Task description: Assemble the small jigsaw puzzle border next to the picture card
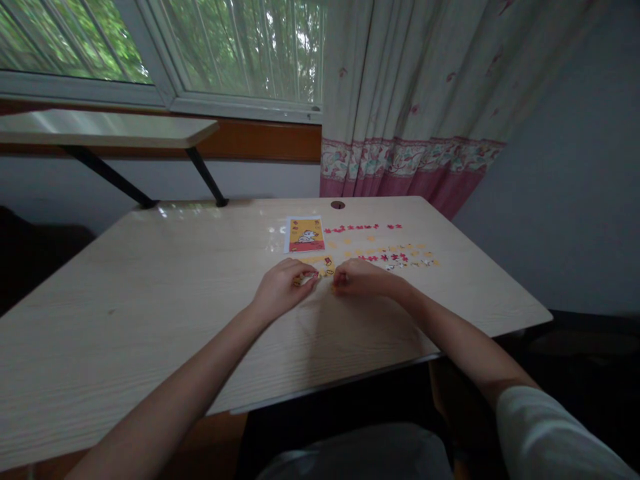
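Note:
A joined strip of yellow jigsaw puzzle (pixel 327 262) lies flat on the desk between my hands, partly covered by them. My left hand (pixel 284 285) is closed in a pinch at its near left edge, with a small jigsaw piece at the fingertips. Just right of the strip, my right hand (pixel 361 276) has its fingers curled together. A bit of yellow shows under those fingertips, which look like they grip a jigsaw piece; the fingers hide most of it. Behind the left hand lies a picture card (pixel 306 236) with a white animal on yellow and red.
Loose red pieces (pixel 357 229) form a row right of the card. More red, yellow and white pieces (pixel 414 264) lie in rows beyond my right forearm. A raised shelf (pixel 100 130) stands at the back left. The desk (pixel 175 280) has a round cable hole (pixel 338 205) near the curtain.

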A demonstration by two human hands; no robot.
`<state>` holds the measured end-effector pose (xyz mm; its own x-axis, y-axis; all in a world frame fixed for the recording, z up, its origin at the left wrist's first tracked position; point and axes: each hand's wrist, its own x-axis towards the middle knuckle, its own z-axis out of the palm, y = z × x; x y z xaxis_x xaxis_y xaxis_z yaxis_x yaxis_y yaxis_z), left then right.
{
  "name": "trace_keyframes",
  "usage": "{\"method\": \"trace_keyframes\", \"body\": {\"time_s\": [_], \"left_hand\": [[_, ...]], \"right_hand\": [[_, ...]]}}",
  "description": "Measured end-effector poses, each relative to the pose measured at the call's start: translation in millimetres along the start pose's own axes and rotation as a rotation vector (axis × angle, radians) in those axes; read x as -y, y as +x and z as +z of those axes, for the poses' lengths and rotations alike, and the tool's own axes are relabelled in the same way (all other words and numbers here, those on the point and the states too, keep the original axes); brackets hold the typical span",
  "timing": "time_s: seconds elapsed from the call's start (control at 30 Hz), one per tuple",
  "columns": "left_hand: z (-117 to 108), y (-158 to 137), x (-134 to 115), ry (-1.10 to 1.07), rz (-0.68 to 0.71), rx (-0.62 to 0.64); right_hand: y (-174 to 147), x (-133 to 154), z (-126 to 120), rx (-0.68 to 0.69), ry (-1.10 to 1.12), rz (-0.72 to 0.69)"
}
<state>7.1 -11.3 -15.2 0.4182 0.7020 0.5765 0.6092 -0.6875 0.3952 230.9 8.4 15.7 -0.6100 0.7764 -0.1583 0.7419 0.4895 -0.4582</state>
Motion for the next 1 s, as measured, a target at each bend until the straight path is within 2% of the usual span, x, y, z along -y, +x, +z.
{"method": "trace_keyframes", "body": {"time_s": [0.5, 0.8, 1.0], "left_hand": [[-0.9, -0.2, 4.3, -0.017, -0.021, 0.066], [-3.0, 1.3, -0.2, 0.004, -0.064, 0.165], [-1.3, 1.6, -1.6, 0.040, -0.069, 0.298]], "right_hand": [[-6.1, 0.0, -9.0, 0.041, 0.009, 0.071], [-11.4, 4.5, -17.5, 0.106, -0.029, 0.104], [-14.4, 0.3, -23.4, 0.143, -0.145, 0.071]]}}
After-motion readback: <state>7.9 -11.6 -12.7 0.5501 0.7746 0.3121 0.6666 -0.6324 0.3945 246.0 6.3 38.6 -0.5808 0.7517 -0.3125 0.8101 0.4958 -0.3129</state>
